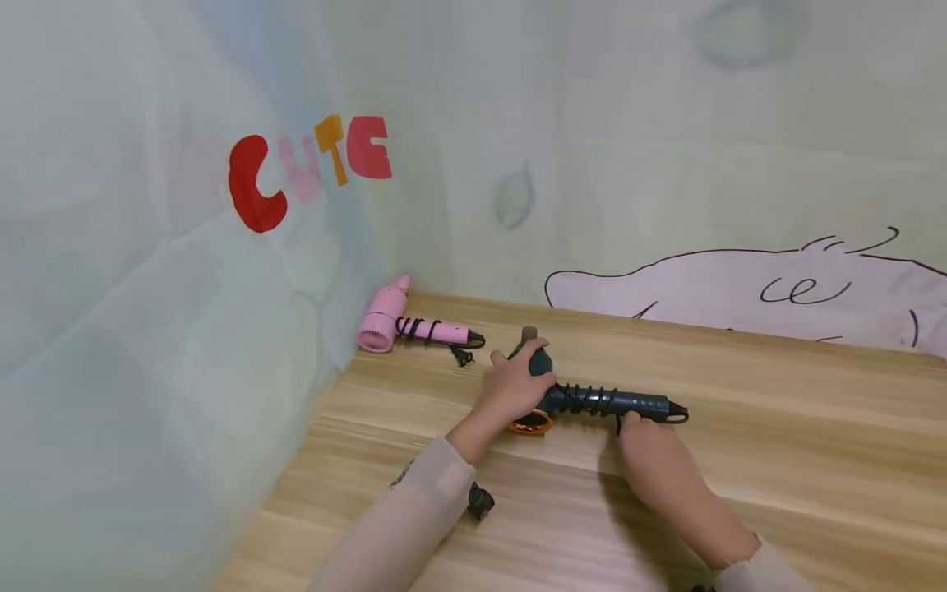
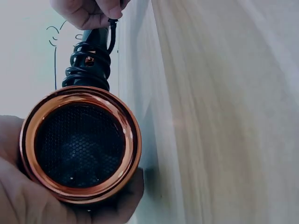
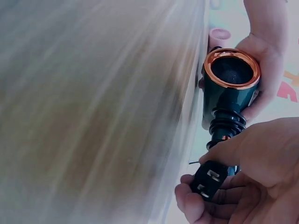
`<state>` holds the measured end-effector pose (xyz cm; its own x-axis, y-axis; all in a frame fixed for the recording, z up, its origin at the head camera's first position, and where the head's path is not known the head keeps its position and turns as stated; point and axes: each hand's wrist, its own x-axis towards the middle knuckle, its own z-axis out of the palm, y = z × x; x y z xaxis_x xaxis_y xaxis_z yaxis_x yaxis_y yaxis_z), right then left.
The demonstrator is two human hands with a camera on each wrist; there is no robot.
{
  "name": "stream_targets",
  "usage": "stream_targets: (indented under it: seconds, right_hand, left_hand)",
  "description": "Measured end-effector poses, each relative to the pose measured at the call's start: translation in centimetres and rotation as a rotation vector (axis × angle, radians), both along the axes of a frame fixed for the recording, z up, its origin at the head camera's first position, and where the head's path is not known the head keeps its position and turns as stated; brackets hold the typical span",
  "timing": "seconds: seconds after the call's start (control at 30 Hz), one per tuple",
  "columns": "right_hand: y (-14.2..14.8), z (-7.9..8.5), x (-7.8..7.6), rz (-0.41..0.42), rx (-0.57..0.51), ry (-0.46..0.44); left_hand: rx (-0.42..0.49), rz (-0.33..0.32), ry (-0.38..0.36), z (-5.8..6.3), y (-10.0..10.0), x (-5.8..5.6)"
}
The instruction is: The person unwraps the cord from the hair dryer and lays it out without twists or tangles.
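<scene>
A dark green hair dryer (image 1: 644,404) with a copper-coloured rim lies along the wooden table, its black cord (image 2: 77,72) wound around the handle. My left hand (image 1: 514,385) grips its barrel, thumb and fingers spread to either side. In the left wrist view the mesh intake (image 2: 79,144) faces the camera. Beside the handle, my right hand (image 1: 658,464) holds the cord's black plug (image 3: 209,179) between thumb and fingers, prongs showing in the right wrist view.
A pink hair dryer (image 1: 385,316) with its cord wrapped on the handle lies in the back left corner of the table. A small black object (image 1: 480,501) shows beside the left sleeve. Printed sheets (image 1: 459,214) line the left and back.
</scene>
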<state>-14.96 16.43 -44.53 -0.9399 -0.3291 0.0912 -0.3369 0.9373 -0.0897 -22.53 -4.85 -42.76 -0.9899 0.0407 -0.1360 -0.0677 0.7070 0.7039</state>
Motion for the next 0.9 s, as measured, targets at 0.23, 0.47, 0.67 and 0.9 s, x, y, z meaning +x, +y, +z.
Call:
stream_targets:
  seconds: [0.23,0.47,0.67,0.9]
  right_hand:
    - [-1.5,0.7,-0.5,0.033,-0.039,0.006]
    - [-1.3,0.6,-0.1,-0.02,-0.142,0.092]
    - [0.0,0.3,-0.3,-0.098,-0.365,0.032]
    - [2.4,0.1,-1.1,-0.159,-0.627,-0.136]
  left_hand:
    - [0.039,0.075,0.016,0.5,-2.0,0.2]
    - [0.073,0.068,0.041,1.5,-1.7,0.4]
    - [0.143,0.05,0.034,1.9,-1.2,0.4]
    - [0.22,-0.014,0.046,2.2,-0.7,0.2]
